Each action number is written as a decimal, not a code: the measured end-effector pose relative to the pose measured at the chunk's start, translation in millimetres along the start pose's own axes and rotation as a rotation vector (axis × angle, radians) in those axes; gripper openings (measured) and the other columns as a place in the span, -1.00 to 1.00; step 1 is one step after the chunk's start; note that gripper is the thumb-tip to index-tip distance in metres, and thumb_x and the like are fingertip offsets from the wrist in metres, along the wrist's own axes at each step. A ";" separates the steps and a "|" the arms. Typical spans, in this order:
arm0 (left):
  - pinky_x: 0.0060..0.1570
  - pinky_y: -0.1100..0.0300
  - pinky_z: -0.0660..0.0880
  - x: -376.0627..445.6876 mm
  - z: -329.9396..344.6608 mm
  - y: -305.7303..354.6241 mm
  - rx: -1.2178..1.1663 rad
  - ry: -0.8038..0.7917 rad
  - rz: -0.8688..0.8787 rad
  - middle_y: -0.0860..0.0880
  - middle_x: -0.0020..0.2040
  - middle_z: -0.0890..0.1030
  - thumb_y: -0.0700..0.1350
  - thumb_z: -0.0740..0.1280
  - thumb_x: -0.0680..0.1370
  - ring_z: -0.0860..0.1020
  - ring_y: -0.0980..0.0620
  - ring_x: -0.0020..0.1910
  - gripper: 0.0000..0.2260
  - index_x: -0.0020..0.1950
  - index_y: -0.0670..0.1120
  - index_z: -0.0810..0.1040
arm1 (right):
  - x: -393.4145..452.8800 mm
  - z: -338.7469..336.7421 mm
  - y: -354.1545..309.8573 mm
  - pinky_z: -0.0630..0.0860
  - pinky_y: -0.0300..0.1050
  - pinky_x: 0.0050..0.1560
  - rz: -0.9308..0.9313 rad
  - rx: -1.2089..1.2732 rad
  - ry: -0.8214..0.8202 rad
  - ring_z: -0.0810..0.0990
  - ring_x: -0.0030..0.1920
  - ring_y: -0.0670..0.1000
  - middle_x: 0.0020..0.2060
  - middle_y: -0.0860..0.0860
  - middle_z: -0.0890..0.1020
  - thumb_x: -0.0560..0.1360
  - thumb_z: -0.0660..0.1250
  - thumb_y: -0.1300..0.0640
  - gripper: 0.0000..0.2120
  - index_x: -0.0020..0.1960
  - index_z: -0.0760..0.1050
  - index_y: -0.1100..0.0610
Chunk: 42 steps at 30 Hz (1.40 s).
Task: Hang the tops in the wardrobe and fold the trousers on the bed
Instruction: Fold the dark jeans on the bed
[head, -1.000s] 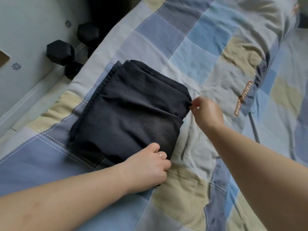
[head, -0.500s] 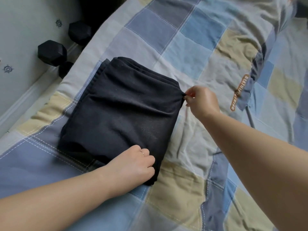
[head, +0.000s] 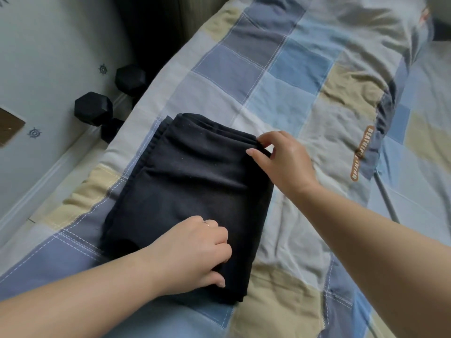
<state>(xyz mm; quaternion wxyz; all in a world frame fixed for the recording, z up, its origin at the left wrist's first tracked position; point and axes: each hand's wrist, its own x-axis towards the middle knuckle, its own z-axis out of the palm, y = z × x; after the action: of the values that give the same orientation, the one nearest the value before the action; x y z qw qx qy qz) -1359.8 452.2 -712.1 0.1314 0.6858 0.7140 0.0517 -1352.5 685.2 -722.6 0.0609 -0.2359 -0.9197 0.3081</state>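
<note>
Dark navy trousers [head: 190, 191] lie folded into a thick rectangle on the patchwork bed cover [head: 280, 98]. My left hand [head: 195, 250] sits on the near corner of the bundle, fingers curled round the fabric edge. My right hand [head: 283, 159] is at the far right corner, thumb and fingers pinching the stacked folds there. No tops or wardrobe are in view.
Two black hexagonal dumbbells [head: 94, 111] stand on the floor between the bed's left edge and the pale wall [head: 48, 57]. A thin grey rod [head: 388, 206] lies on the bed to the right. Wrinkled cover spreads beyond and right of the trousers.
My right hand shifted from beside the far corner onto it, fingers now over the folds. My left hand slid slightly up onto the bundle. The camera moved in closer.
</note>
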 end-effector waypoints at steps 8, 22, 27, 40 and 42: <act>-0.33 0.20 0.37 -47.8 10.6 -10.6 0.036 0.084 -0.034 0.14 -0.33 0.44 -0.08 0.28 0.48 0.39 0.09 -0.37 -0.86 -0.29 0.07 0.49 | 15.6 4.6 -11.3 0.35 -0.15 -0.13 -0.073 -0.150 -0.007 0.50 -0.11 0.02 -0.12 -0.12 0.45 0.48 0.38 -0.04 -0.89 -0.08 0.54 -0.02; 0.45 -0.29 -0.10 13.4 12.2 -77.5 0.180 0.064 -0.576 -0.13 0.58 -0.06 0.33 -0.02 0.50 -0.11 -0.10 0.56 -0.33 0.56 0.09 0.07 | -79.8 69.1 -17.6 0.04 0.31 0.43 -0.108 -0.343 0.020 0.04 0.53 0.11 0.53 0.12 0.12 0.49 0.10 -0.25 -0.37 0.48 0.26 0.02; 0.39 -0.34 -0.17 0.3 58.1 -115.0 0.168 0.039 -0.728 -0.02 0.58 -0.18 0.42 -0.23 0.45 -0.21 0.00 0.55 -0.29 0.53 0.12 -0.15 | -61.5 102.3 -0.6 -0.03 0.38 0.40 -0.061 -0.446 -0.157 -0.14 0.54 0.03 0.56 0.04 -0.08 0.46 -0.10 -0.37 -0.30 0.54 0.00 -0.12; 0.41 -0.10 0.23 -49.6 55.7 -101.4 -0.195 0.274 -0.926 -0.01 0.58 -0.16 0.47 0.07 0.38 0.02 -0.10 0.54 -0.25 0.52 0.26 0.04 | -153.9 81.8 13.2 0.20 -0.05 0.44 0.197 -0.072 -0.173 0.00 0.53 0.00 0.51 -0.08 -0.30 0.45 0.14 -0.34 -0.28 0.41 -0.28 -0.41; 0.31 -0.09 0.37 -64.8 57.9 -92.8 -0.252 0.289 -0.946 0.08 0.57 -0.14 0.46 0.09 0.34 0.12 -0.06 0.52 -0.24 0.50 0.31 0.03 | -162.1 83.6 9.1 0.29 -0.12 0.34 0.209 0.001 -0.165 0.08 0.51 -0.01 0.50 -0.16 -0.33 0.43 0.14 -0.35 -0.29 0.34 -0.32 -0.49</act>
<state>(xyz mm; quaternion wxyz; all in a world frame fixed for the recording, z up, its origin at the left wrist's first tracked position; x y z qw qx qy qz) -1432.9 376.7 -783.7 0.1221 0.2523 0.9454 0.1665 -1227.5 570.2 -789.8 -0.0475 -0.3041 -0.8918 0.3315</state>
